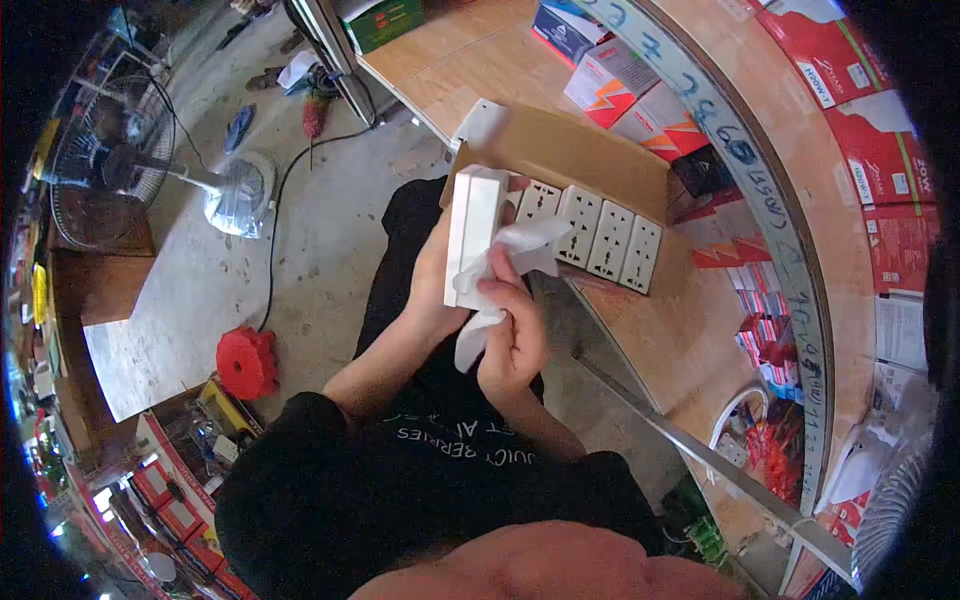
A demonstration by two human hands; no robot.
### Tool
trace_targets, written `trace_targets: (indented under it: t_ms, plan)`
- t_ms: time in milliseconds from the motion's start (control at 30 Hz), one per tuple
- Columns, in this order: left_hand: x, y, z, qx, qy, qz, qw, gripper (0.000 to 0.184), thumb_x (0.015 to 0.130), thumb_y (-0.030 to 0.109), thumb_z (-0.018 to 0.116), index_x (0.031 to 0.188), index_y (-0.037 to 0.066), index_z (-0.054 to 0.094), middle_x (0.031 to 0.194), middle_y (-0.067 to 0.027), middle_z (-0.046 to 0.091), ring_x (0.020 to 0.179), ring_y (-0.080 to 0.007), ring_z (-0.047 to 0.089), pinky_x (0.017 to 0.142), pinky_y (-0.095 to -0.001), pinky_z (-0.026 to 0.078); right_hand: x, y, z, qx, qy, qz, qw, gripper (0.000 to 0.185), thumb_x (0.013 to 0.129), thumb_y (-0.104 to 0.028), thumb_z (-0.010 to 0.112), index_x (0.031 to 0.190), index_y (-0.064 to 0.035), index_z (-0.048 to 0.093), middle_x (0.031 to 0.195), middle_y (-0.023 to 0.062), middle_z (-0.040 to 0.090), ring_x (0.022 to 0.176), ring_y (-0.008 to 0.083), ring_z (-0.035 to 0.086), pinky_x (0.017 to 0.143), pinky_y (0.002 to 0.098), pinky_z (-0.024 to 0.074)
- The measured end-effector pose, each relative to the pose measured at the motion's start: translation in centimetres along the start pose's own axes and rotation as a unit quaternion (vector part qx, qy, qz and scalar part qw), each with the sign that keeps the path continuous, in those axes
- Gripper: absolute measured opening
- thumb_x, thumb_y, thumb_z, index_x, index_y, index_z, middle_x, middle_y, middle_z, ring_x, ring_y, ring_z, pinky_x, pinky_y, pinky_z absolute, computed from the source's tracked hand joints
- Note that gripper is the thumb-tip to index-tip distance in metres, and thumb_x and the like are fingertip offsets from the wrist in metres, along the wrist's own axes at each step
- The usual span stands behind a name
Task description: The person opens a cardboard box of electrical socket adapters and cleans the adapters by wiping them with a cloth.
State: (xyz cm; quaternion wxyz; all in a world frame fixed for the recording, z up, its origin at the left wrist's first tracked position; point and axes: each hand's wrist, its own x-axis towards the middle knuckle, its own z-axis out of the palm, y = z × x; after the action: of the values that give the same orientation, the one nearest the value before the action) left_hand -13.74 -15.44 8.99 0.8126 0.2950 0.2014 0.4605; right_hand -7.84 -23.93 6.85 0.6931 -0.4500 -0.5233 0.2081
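My left hand (432,275) is wrapped round a long white box-shaped piece (472,235), held upright over my lap. With a crumpled white cloth or tissue (530,237) in its fingers, my right hand (513,335) presses on the lower right side of that piece. Part of the cloth hangs below the fingers. Just behind my hands, an open cardboard box (590,180) on the wooden table holds several white socket strips (578,225) side by side. The left end of the row is hidden behind the held piece.
Small product boxes (612,80) stand at the back of the wooden table (690,345). A metal bar (700,455) runs along the right. On the floor at left are a fan (115,160), a red round object (246,362) and a black cable (275,240).
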Motion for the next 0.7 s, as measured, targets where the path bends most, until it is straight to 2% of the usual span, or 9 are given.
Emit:
trace_targets:
  t_ms: [133, 200, 267, 333, 367, 400, 467, 667, 700]
  plan:
    - [-0.5, -0.1, -0.6, 0.073, -0.005, -0.054, 0.996, 0.047, 0.100, 0.039, 0.033, 0.128, 0.004, 0.045, 0.111, -0.0041, 0.057, 0.097, -0.0117, 0.055, 0.084, -0.0256, 0.044, 0.0, 0.0, -0.5, -0.029, 0.033, 0.028, 0.999, 0.027, 0.091, 0.003, 0.038, 0.114, 0.0055, 0.052, 0.131, 0.0266, 0.047, 0.126, 0.0330, 0.045, 0.105, 0.0396, 0.0321]
    - [-1.3, -0.5, 0.8, 0.196, 0.023, -0.076, 0.977, 0.046, 0.100, 0.040, 0.031, 0.127, 0.005, 0.046, 0.108, -0.0036, 0.057, 0.094, -0.0101, 0.055, 0.081, -0.0252, 0.045, 0.4, 1.1, -0.8, 0.028, 0.143, 0.092, 0.985, 0.035, 0.095, -0.007, 0.042, 0.128, 0.0052, 0.040, 0.125, 0.0162, 0.051, 0.111, 0.0207, 0.052, 0.097, 0.0341, 0.0398]
    - [-2.0, -1.5, 1.1, 0.169, 0.039, -0.052, 0.983, 0.045, 0.100, 0.039, 0.032, 0.126, 0.005, 0.047, 0.108, -0.0037, 0.057, 0.094, -0.0104, 0.056, 0.080, -0.0262, 0.047, 1.3, 0.8, -1.3, 0.026, 0.158, 0.105, 0.981, 0.038, 0.096, -0.011, 0.044, 0.131, 0.0039, 0.039, 0.127, 0.0158, 0.049, 0.111, 0.0197, 0.052, 0.096, 0.0331, 0.0400]
    - [-2.7, -1.7, -0.1, 0.186, 0.061, -0.045, 0.980, 0.041, 0.100, 0.036, 0.034, 0.126, 0.006, 0.047, 0.109, -0.0038, 0.057, 0.096, -0.0113, 0.056, 0.081, -0.0278, 0.048, 0.8, 0.9, -1.1, -0.036, 0.111, 0.102, 0.988, 0.038, 0.096, -0.011, 0.043, 0.130, 0.0040, 0.040, 0.127, 0.0156, 0.049, 0.113, 0.0207, 0.052, 0.097, 0.0329, 0.0390]
    - [-2.6, -2.3, -2.1, 0.070, 0.009, -0.022, 0.997, 0.039, 0.099, 0.034, 0.036, 0.125, 0.007, 0.047, 0.109, -0.0047, 0.057, 0.095, -0.0129, 0.057, 0.082, -0.0289, 0.048, 0.6, 0.7, -0.6, -0.043, 0.089, 0.073, 0.992, 0.037, 0.095, -0.010, 0.044, 0.129, 0.0041, 0.042, 0.128, 0.0155, 0.050, 0.115, 0.0222, 0.050, 0.098, 0.0324, 0.0382]
    - [-2.5, -1.9, -1.2, 0.033, 0.108, -0.016, 0.993, 0.039, 0.098, 0.033, 0.037, 0.125, 0.007, 0.048, 0.110, -0.0057, 0.058, 0.093, -0.0153, 0.059, 0.080, -0.0311, 0.049, 0.2, 0.8, -0.4, -0.038, 0.059, 0.102, 0.992, 0.035, 0.093, -0.007, 0.043, 0.127, 0.0031, 0.045, 0.125, 0.0165, 0.053, 0.114, 0.0232, 0.052, 0.097, 0.0322, 0.0392]
    - [-1.2, -1.8, -4.4, -0.077, -0.011, 0.007, 0.997, 0.043, 0.095, 0.035, 0.034, 0.120, 0.004, 0.050, 0.108, -0.0093, 0.061, 0.093, -0.0215, 0.061, 0.081, -0.0352, 0.051, -0.8, 0.5, -0.2, -0.033, 0.031, 0.111, 0.993, 0.032, 0.092, -0.002, 0.041, 0.122, 0.0010, 0.051, 0.118, 0.0174, 0.058, 0.111, 0.0217, 0.056, 0.094, 0.0326, 0.0423]
    - [-0.9, -2.6, -5.1, -0.014, 0.021, -0.022, 0.999, 0.042, 0.095, 0.034, 0.036, 0.118, 0.003, 0.051, 0.105, -0.0099, 0.061, 0.091, -0.0219, 0.061, 0.081, -0.0347, 0.051, -0.7, -0.2, -1.0, -0.006, 0.049, 0.084, 0.995, 0.040, 0.089, 0.005, 0.041, 0.127, -0.0031, 0.047, 0.129, 0.0185, 0.052, 0.123, 0.0274, 0.049, 0.099, 0.0339, 0.0397]
    - [-1.5, -3.2, -4.1, 0.059, 0.076, -0.055, 0.994, 0.043, 0.097, 0.034, 0.034, 0.125, 0.005, 0.046, 0.114, -0.0096, 0.057, 0.099, -0.0212, 0.058, 0.086, -0.0342, 0.049, -0.3, -0.3, -1.5, -0.016, 0.053, 0.087, 0.995, 0.040, 0.089, 0.005, 0.041, 0.128, -0.0031, 0.047, 0.130, 0.0183, 0.051, 0.124, 0.0279, 0.048, 0.099, 0.0341, 0.0395]
